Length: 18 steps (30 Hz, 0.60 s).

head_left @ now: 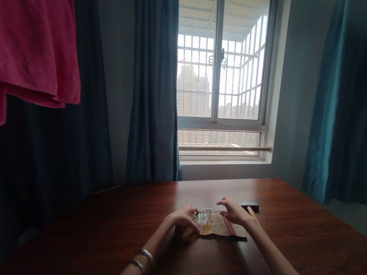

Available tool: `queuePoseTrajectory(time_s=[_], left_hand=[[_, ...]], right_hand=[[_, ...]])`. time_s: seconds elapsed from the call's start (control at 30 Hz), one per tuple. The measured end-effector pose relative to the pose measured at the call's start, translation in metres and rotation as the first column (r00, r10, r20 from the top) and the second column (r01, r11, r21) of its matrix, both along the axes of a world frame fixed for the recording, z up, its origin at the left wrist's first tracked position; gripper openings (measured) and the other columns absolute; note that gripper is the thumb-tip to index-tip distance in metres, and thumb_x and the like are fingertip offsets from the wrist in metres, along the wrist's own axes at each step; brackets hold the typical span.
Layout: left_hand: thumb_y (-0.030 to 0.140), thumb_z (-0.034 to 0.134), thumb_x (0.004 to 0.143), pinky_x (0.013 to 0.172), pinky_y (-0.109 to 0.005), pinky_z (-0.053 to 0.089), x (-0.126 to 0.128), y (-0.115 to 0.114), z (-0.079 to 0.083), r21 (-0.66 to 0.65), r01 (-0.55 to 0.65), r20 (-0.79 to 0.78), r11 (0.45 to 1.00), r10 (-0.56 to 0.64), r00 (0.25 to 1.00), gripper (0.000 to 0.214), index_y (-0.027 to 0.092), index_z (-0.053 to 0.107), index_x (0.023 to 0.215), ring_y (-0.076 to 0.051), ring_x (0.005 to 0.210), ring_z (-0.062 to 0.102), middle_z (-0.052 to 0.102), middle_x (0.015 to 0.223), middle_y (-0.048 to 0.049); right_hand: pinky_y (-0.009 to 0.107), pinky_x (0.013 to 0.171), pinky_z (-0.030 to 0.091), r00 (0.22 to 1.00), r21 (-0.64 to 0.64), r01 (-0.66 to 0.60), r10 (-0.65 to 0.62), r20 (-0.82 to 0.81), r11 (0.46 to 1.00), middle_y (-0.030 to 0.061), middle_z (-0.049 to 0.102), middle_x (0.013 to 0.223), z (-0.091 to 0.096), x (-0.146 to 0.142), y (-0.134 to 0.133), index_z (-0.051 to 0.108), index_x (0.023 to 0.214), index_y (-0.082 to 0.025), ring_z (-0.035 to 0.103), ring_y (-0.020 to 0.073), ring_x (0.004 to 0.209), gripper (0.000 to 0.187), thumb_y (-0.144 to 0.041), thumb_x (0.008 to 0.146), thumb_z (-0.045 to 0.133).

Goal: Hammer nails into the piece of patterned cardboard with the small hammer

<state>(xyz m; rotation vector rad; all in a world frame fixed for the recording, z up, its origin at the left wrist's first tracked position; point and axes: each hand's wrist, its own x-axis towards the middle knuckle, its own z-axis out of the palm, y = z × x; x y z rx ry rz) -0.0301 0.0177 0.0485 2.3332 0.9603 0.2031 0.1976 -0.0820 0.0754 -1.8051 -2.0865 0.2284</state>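
A small kalimba-like instrument [204,220] with a row of metal tines lies on a patterned cloth [226,231] on the dark wooden table [85,264]. My left hand [184,216] curls round the instrument's left end, thumb near the tines. My right hand [233,211] hovers at its right side with the fingers bent and apart, close to the tines; whether it touches them I cannot tell. Bracelets sit on my left wrist [143,259].
A small dark box [250,205] and a wooden stick [252,214] lie just right of my right hand. Behind the table are a barred window [225,70], blue curtains [151,91] on both sides, and a pink cloth [12,48] hanging top left.
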Motion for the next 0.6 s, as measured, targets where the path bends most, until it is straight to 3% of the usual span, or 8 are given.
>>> queuePoseTrajectory(time_s=[0.1, 0.3, 0.5, 0.6], left_hand=[[0.051, 0.077, 0.039, 0.082, -0.035, 0.041, -0.001, 0.002, -0.001, 0.058, 0.039, -0.083, 0.998, -0.034, 0.996, 0.079, 0.021, 0.058, 0.109, -0.03, 0.099, 0.048, 0.052, 0.11, -0.0085], [0.05, 0.078, 0.037, 0.081, -0.035, 0.041, -0.001, 0.006, -0.004, 0.053, 0.076, -0.111, 0.996, -0.07, 0.991, 0.078, 0.023, 0.057, 0.108, -0.029, 0.101, 0.045, 0.051, 0.108, -0.0071], [0.05, 0.079, 0.037, 0.082, -0.038, 0.041, 0.0, 0.004, -0.001, 0.018, 0.103, -0.086, 0.995, -0.101, 0.991, 0.08, 0.025, 0.056, 0.11, -0.031, 0.101, 0.045, 0.049, 0.11, -0.0075], [0.05, 0.078, 0.038, 0.085, -0.039, 0.04, 0.0, 0.004, 0.0, 0.021, 0.12, -0.1, 0.993, -0.117, 0.988, 0.082, 0.025, 0.055, 0.113, -0.03, 0.101, 0.046, 0.049, 0.111, -0.0075]], right_hand=[[0.026, 0.088, 0.037, 1.0, -0.113, 0.003, -0.006, -0.026, 0.994, 0.0095, 0.058, 0.115, -0.008, -0.004, 0.025, 0.057, 0.114, -0.016, 0.052, 0.0208, 0.104, 0.048, -0.029, 0.068, 0.062], [0.024, 0.061, 0.043, 0.998, -0.324, -0.056, 0.053, -0.016, 0.944, 0.0024, 0.068, 0.084, -0.013, -0.002, 0.045, 0.067, 0.093, -0.022, 0.061, 0.0184, 0.073, 0.044, -0.036, 0.051, 0.072], [0.021, 0.049, 0.036, 0.997, -0.423, -0.07, 0.072, -0.011, 0.903, -0.0029, 0.055, 0.051, -0.019, 0.001, 0.055, 0.068, 0.065, -0.016, 0.053, 0.0136, 0.054, 0.026, -0.036, 0.05, 0.072], [0.021, 0.049, 0.034, 0.996, -0.412, -0.089, 0.086, -0.027, 0.907, -0.0043, 0.05, 0.049, -0.023, 0.003, 0.055, 0.067, 0.061, -0.015, 0.05, 0.0123, 0.054, 0.026, -0.038, 0.05, 0.071]])
